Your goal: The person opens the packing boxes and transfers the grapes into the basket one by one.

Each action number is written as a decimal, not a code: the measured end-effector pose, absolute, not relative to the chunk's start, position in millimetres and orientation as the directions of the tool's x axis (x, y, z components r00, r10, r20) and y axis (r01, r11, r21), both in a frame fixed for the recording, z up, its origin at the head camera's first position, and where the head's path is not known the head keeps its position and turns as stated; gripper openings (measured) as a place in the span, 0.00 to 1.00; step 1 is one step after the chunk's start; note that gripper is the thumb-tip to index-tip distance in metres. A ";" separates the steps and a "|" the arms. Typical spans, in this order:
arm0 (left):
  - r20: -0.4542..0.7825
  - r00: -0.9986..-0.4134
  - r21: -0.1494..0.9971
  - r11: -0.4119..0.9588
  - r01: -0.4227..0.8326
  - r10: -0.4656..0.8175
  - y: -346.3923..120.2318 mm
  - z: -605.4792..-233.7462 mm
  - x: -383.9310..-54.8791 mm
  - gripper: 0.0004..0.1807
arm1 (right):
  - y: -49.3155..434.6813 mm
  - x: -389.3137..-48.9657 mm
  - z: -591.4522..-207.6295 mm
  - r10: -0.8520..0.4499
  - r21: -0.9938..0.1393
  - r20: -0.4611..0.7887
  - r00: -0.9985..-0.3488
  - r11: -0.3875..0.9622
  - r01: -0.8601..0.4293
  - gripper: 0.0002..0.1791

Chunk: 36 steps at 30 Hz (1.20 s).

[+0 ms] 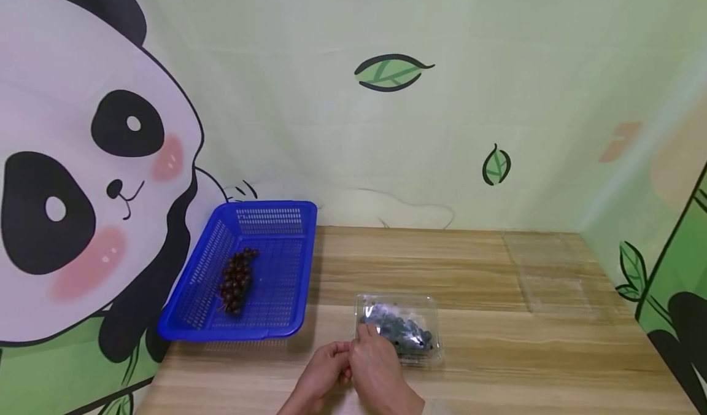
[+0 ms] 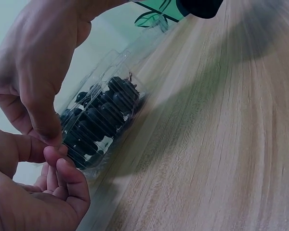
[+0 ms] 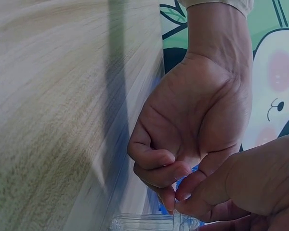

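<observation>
A clear plastic clamshell box (image 1: pixel 432 307) sits on the wooden table, with dark grapes (image 1: pixel 405 330) inside. My left hand (image 1: pixel 324 369) is at the box's near left corner, its thumb and forefinger pinching the plastic edge. The right hand (image 1: pixel 378 366) meets it there, fingertips on the same edge and the back of the hand upward. In the left wrist view the fingertips of both hands touch beside the box (image 2: pixel 101 118). The right wrist view shows the left hand's (image 3: pixel 192 115) other fingers curled. Part of the pinched edge is hidden behind the fingers.
At the left stands a blue plastic basket (image 1: pixel 293 280) with a bunch of reddish-brown grapes (image 1: pixel 237 282) in it. Another clear plastic piece (image 1: pixel 555 274) lies at the back right of the table. A panda-printed cloth (image 1: pixel 331 132) hangs behind the table.
</observation>
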<state>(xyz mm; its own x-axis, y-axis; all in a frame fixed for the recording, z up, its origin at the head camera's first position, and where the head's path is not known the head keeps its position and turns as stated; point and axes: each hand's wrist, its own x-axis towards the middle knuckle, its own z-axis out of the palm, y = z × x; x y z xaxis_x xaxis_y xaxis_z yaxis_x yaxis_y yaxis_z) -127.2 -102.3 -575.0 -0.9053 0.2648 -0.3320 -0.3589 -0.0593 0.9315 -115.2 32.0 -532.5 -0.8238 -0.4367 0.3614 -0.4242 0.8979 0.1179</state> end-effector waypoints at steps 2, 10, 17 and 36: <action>-0.335 -0.905 0.930 -0.060 -0.362 0.263 -102.3 -575.4 -127.0 0.10 | 31.7 -114.9 -532.3 -0.438 0.130 0.356 -0.825 0.898 -0.421 0.07; -0.336 -0.905 0.929 -0.068 -0.364 0.262 -102.3 -575.9 -127.0 0.11 | 31.4 -114.5 -534.7 -0.434 0.168 0.390 -0.812 0.901 -0.400 0.08; -0.336 -0.905 0.931 -0.054 -0.361 0.262 -102.1 -576.8 -127.4 0.11 | 31.7 -115.1 -536.6 -0.406 0.085 0.389 -0.827 0.910 -0.407 0.12; -0.339 -0.914 0.935 -0.027 -0.353 0.225 -100.1 -570.9 -126.9 0.08 | 34.5 -116.1 -537.6 -0.361 0.009 0.468 -0.807 0.915 -0.404 0.09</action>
<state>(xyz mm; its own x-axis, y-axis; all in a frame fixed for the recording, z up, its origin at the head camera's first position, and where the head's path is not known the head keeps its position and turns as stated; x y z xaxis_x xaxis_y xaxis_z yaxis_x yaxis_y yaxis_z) -126.9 -100.1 -570.9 -0.9137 0.2248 -0.3386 -0.3532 -0.0271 0.9351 -116.1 34.5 -537.6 -0.8066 -0.3608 0.4682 -0.4042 0.9146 0.0085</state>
